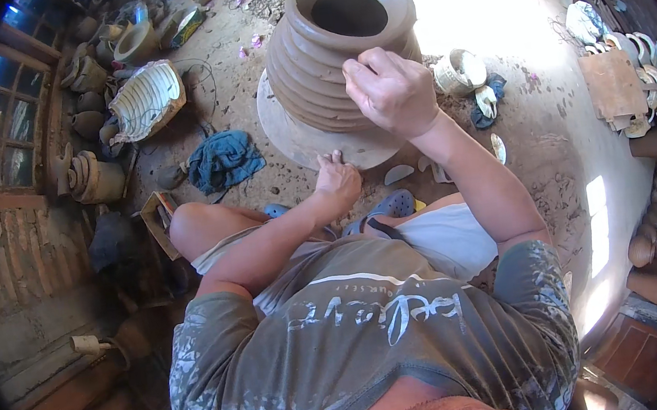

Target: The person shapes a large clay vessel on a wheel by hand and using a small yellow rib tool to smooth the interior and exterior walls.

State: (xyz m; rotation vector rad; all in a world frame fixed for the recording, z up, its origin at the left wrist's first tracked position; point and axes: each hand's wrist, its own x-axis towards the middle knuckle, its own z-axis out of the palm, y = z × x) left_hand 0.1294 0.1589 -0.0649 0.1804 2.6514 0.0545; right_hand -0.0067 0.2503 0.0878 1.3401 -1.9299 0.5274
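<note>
A large clay pot with ridged sides and a wide, dark mouth stands upright on a round, pale potter's wheel in front of me. My right hand is closed like a fist at the pot's right side, just below its rim. Whatever its fingers may hold is hidden, and I cannot tell whether they touch the clay. Lower down, my left hand rests on the near edge of the wheel, fingers stretched forward and nothing in them.
A dark blue cloth and a ribbed, pale basin lie to the left. Right of the wheel are a small bucket and a pale curved scraper. Pots stack along the right wall; blue clogs show by my legs.
</note>
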